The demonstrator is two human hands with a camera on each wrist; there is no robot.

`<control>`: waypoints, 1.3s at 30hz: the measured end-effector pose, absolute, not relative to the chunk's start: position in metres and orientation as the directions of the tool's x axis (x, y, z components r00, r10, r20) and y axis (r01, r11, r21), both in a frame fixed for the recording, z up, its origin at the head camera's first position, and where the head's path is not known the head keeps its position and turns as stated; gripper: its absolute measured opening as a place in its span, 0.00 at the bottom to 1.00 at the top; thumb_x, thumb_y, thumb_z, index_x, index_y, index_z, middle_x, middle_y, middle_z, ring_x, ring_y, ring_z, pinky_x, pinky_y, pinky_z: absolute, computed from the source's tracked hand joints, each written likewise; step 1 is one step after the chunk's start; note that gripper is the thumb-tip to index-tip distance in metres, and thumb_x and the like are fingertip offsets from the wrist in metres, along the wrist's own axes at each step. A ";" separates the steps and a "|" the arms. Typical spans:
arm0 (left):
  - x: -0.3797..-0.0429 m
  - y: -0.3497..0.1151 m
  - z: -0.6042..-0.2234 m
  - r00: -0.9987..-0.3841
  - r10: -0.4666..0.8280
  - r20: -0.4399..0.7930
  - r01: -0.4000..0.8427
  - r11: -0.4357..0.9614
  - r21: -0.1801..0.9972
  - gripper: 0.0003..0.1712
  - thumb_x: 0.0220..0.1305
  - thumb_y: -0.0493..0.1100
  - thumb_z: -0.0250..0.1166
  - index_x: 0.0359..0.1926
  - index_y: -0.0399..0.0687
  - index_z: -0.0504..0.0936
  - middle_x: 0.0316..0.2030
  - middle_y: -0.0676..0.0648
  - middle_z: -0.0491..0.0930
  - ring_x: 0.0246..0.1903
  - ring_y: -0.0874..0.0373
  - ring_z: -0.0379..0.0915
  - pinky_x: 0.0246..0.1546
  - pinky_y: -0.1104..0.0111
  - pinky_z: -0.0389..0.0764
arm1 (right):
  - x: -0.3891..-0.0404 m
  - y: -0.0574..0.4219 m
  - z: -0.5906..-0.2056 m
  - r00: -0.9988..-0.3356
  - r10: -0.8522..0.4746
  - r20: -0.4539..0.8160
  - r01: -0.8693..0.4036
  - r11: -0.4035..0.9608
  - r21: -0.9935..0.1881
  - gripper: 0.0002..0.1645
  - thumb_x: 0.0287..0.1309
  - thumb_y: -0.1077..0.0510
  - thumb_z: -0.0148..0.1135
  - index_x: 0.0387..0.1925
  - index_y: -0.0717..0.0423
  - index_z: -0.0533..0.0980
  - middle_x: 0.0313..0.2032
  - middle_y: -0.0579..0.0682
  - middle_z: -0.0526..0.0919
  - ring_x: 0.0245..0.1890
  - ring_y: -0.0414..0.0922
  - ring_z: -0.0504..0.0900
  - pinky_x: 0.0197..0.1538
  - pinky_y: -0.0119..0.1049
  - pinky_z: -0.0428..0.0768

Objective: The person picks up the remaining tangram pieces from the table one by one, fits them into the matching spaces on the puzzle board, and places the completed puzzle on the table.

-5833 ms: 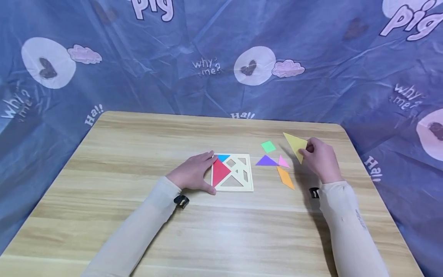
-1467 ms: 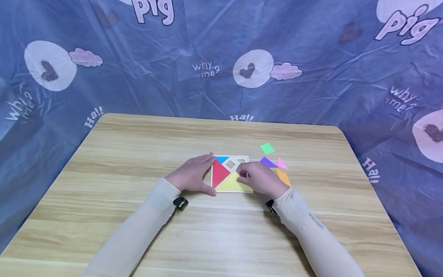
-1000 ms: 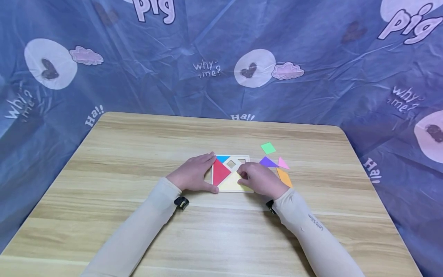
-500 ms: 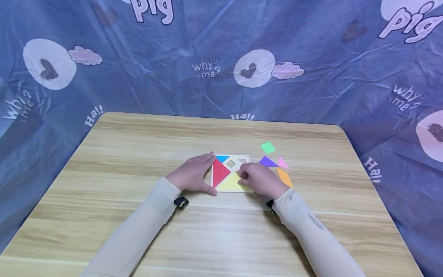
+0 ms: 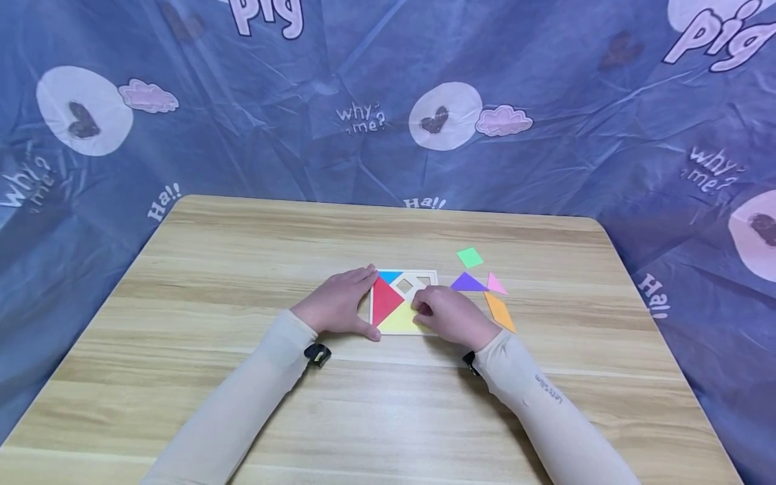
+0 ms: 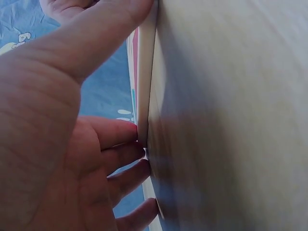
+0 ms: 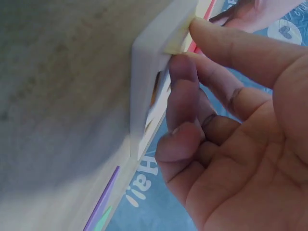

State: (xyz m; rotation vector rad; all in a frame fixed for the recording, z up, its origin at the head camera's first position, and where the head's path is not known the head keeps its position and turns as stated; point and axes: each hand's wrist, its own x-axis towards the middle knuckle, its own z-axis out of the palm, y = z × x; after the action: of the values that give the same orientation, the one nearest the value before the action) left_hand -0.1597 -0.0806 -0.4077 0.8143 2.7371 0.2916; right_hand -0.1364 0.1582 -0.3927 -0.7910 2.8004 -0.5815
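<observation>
A pale tangram board (image 5: 415,277) lies flat on the table with a red triangle (image 5: 385,302) and a blue triangle (image 5: 389,277) set in it. My left hand (image 5: 336,303) holds the board's left side, its thumb at the near corner and its fingers at the far one. A large yellow triangle (image 5: 398,320) covers the board's near side. My right hand (image 5: 459,314) pinches it with thumb and forefinger; in the right wrist view, the thumb (image 7: 231,48) touches the yellow piece. Whether that piece lies fully flush cannot be seen. Some cutouts are hidden beneath the right hand.
Loose pieces lie right of the board: a green square (image 5: 469,257), a purple triangle (image 5: 467,283), a pink triangle (image 5: 496,284) and an orange parallelogram (image 5: 500,312). A blue printed cloth (image 5: 273,135) hangs behind the wooden table (image 5: 242,256).
My right hand has carried the yellow triangle from the right onto the board's near cutout. Over the last second its fingertips shift only slightly. The left hand stays on the board.
</observation>
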 end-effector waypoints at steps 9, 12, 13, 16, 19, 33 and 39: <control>-0.159 -0.082 -0.406 -0.805 0.562 -0.191 0.502 0.816 0.286 0.72 0.35 0.79 0.66 0.74 0.46 0.49 0.74 0.49 0.47 0.72 0.55 0.43 0.69 0.59 0.52 | -0.139 0.168 -0.387 -0.787 -0.611 -0.082 -0.485 0.696 -0.530 0.08 0.56 0.61 0.64 0.40 0.56 0.82 0.29 0.42 0.79 0.29 0.38 0.73 0.36 0.33 0.76; -0.160 -0.082 -0.407 -0.803 0.566 -0.188 0.504 0.813 0.292 0.71 0.36 0.79 0.66 0.74 0.45 0.49 0.74 0.49 0.47 0.72 0.54 0.43 0.69 0.59 0.52 | -0.141 0.175 -0.383 -0.790 -0.607 -0.090 -0.459 0.682 -0.569 0.09 0.58 0.60 0.62 0.41 0.56 0.81 0.30 0.41 0.80 0.29 0.37 0.75 0.36 0.31 0.77; -0.160 -0.082 -0.407 -0.802 0.567 -0.188 0.505 0.811 0.295 0.71 0.36 0.78 0.66 0.74 0.45 0.49 0.74 0.49 0.47 0.72 0.54 0.43 0.69 0.59 0.52 | -0.142 0.178 -0.381 -0.796 -0.600 -0.082 -0.455 0.681 -0.574 0.09 0.59 0.60 0.62 0.41 0.57 0.81 0.31 0.42 0.81 0.30 0.37 0.75 0.36 0.32 0.77; -0.160 -0.082 -0.408 -0.799 0.569 -0.191 0.506 0.810 0.297 0.71 0.37 0.78 0.66 0.74 0.45 0.48 0.74 0.48 0.46 0.72 0.54 0.43 0.69 0.59 0.52 | -0.145 0.187 -0.373 -0.839 -0.543 -0.038 -0.442 0.719 -0.536 0.10 0.59 0.58 0.62 0.42 0.57 0.81 0.33 0.42 0.82 0.31 0.37 0.78 0.37 0.32 0.78; -0.160 -0.083 -0.408 -0.801 0.566 -0.196 0.501 0.812 0.299 0.71 0.37 0.78 0.66 0.74 0.45 0.48 0.74 0.49 0.46 0.72 0.55 0.42 0.70 0.59 0.51 | -0.148 0.196 -0.364 -0.885 -0.464 0.035 -0.423 0.770 -0.478 0.10 0.59 0.58 0.62 0.41 0.58 0.82 0.34 0.45 0.83 0.32 0.39 0.79 0.38 0.36 0.79; -0.161 -0.086 -0.406 -0.799 0.573 -0.183 0.499 0.801 0.330 0.71 0.37 0.76 0.68 0.74 0.45 0.48 0.74 0.48 0.46 0.72 0.54 0.42 0.69 0.58 0.52 | -0.159 0.239 -0.345 -0.955 -0.289 0.071 -0.297 0.911 -0.287 0.16 0.56 0.56 0.64 0.43 0.63 0.79 0.36 0.56 0.81 0.37 0.52 0.79 0.41 0.48 0.77; -0.161 -0.085 -0.405 -0.794 0.582 -0.177 0.505 0.793 0.341 0.70 0.37 0.76 0.68 0.74 0.44 0.49 0.74 0.47 0.47 0.72 0.53 0.43 0.69 0.57 0.52 | -0.161 0.251 -0.346 -0.971 -0.230 -0.062 -0.204 0.938 -0.281 0.21 0.57 0.52 0.61 0.46 0.63 0.78 0.37 0.57 0.82 0.37 0.52 0.79 0.41 0.49 0.76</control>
State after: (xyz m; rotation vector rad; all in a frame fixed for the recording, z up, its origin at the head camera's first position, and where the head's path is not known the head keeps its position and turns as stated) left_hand -0.1610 -0.0852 -0.4049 0.8394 2.7104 0.4032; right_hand -0.1606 0.2507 -0.3456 -0.3367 2.9996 -0.4202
